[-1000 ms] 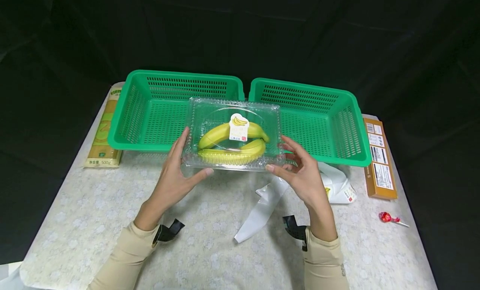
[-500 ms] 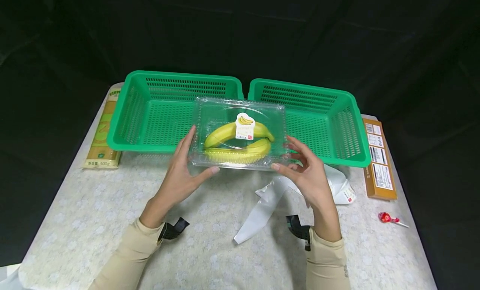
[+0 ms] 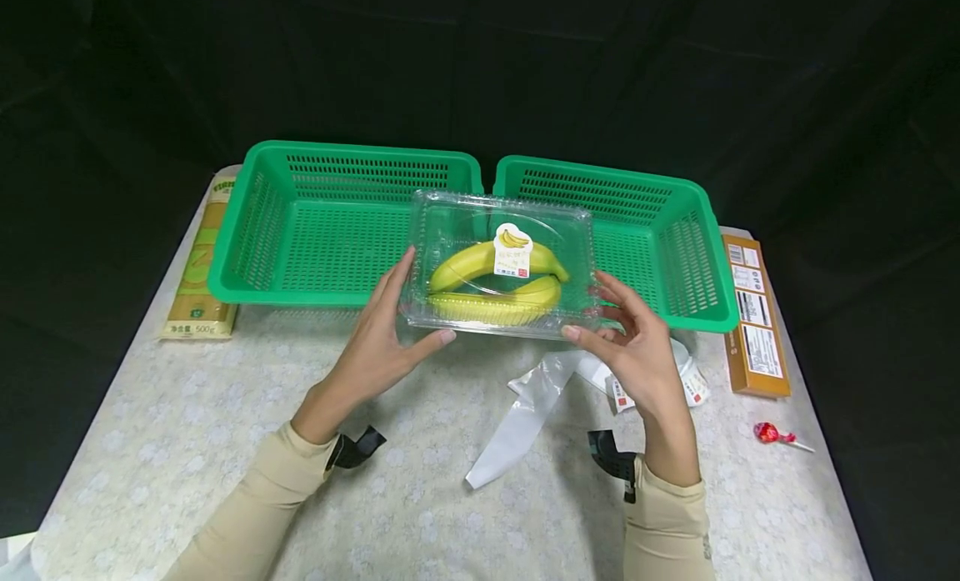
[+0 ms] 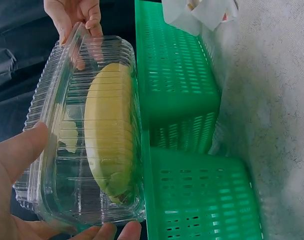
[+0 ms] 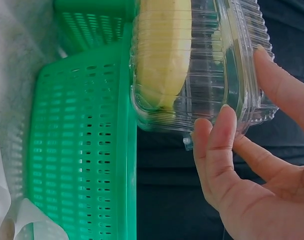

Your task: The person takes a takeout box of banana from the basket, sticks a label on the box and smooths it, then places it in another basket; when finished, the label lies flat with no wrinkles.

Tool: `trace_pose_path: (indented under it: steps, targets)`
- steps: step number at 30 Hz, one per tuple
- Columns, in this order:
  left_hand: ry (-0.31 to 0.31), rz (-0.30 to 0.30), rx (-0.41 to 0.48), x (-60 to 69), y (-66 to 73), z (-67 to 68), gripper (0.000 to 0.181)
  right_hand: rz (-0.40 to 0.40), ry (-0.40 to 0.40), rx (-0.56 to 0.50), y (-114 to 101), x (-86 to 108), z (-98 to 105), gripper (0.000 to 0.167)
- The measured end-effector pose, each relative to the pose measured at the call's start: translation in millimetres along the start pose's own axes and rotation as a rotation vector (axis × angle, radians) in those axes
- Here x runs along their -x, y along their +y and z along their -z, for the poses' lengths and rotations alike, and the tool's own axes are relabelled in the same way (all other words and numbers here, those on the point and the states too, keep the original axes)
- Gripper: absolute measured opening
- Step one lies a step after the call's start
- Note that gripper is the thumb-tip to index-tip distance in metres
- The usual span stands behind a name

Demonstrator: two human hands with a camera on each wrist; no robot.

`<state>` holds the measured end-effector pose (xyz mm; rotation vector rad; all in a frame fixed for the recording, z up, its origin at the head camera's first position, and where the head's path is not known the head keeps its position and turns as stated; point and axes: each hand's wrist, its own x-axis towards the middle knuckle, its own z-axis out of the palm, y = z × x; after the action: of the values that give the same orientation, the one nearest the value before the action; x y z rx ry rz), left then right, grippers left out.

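Note:
A clear plastic clamshell box [image 3: 450, 218] with a banana label [image 3: 513, 252] on its lid is held up in the air between both hands. Inside it lie two bananas [image 3: 491, 302]. My left hand [image 3: 378, 343] grips the left end, thumb at the near edge and fingers along the side, as the left wrist view also shows [image 4: 12, 175]. At the opposite end, my right hand [image 3: 633, 348] pinches the near right corner between thumb and fingers. In the right wrist view several fingertips [image 5: 224, 120] touch the box's end. The lid looks closed.
Behind the box stand a left green basket [image 3: 330, 298] and a right green basket [image 3: 705, 323]. A yellow 500g packet [image 3: 197, 289] lies at the left, a brown carton [image 3: 757, 348] at the right. A lollipop [image 3: 768, 433] and a white label strip [image 3: 517, 431] lie on the patterned tablecloth [image 3: 420, 514].
Both hands have carried the clamshell box of bananas steadily to the right, from in front of the left basket toward the right one. Their grip looks the same.

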<state>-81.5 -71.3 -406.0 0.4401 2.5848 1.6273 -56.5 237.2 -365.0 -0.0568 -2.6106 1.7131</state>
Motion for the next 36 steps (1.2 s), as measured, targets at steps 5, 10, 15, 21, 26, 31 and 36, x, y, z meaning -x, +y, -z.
trace_pose_path:
  steps: [5,10,15,21,26,31,36]
  targets:
    - [-0.001,0.003,-0.002,0.1,-0.7,-1.0,0.106,0.012,-0.022,-0.005,2,0.4,1,0.074]
    - [-0.014,-0.024,0.034,-1.5,-1.0,-1.4,0.101,0.037,-0.051,-0.023,6,1.6,5,0.069]
    - [-0.017,-0.060,0.071,-5.9,0.8,-4.1,0.093,0.046,-0.045,-0.057,8,2.5,8,0.064]
    - [-0.008,-0.062,0.094,-12.6,2.6,-13.4,0.091,0.007,0.018,-0.071,9,0.6,11,0.055]
    - [-0.012,-0.057,0.099,-19.7,3.2,-20.2,0.090,-0.014,0.098,-0.098,11,-3.3,11,0.047]
    - [-0.024,-0.051,0.094,-24.8,4.0,-23.7,0.089,-0.040,0.170,-0.109,13,-5.0,9,0.046]
    - [-0.020,-0.050,0.102,-26.3,4.2,-24.4,0.088,-0.054,0.184,-0.104,12,-5.5,9,0.046]
